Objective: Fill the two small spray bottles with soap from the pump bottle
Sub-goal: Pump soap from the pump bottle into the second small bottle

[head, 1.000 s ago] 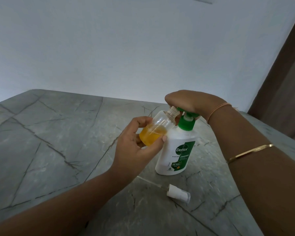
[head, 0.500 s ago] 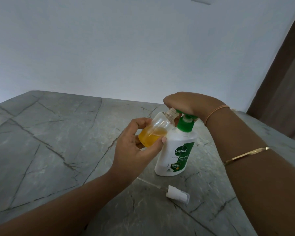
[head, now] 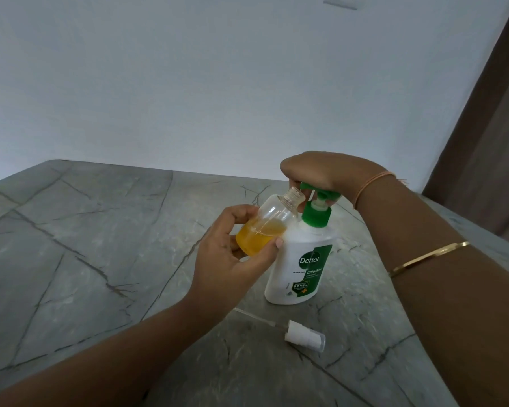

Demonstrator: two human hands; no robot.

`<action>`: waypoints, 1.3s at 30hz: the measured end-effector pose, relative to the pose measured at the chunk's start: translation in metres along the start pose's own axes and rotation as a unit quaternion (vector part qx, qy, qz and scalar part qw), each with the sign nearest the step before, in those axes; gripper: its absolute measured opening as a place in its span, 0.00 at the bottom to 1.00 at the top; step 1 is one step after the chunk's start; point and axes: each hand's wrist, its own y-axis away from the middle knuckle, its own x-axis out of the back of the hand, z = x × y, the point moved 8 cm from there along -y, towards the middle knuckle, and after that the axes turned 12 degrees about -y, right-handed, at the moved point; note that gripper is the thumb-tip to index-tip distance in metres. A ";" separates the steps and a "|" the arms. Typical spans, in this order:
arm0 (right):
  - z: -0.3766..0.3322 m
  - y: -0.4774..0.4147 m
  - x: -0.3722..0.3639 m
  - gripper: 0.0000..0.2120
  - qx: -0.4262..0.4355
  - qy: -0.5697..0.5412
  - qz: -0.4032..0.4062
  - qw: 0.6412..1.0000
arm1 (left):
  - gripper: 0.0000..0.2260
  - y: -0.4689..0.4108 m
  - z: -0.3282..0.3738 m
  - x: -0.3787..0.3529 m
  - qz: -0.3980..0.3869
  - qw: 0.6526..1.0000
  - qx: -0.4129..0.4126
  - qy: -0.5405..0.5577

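Pump head higher now, right hand around it, left hand around spray bottle.

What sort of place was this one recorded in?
Probably a home, not a lab or shop: a grey stone-look tabletop in front of a plain white wall, a brown curtain or door at the right, and a household hand-wash pump bottle standing on the top.

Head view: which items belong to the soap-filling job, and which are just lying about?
Job: small spray bottle, part-filled, tilted in left hand; Dettol pump bottle, right hand on its pump head; spray cap with dip tube, lying on the table. Second spray bottle: not in view.
Not the job: gold bangle, thread wristband, wall plate.
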 end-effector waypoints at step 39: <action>0.000 0.001 0.000 0.19 0.001 -0.009 0.011 1.000 | 0.17 0.001 -0.001 0.000 -0.001 1.000 0.006 -0.013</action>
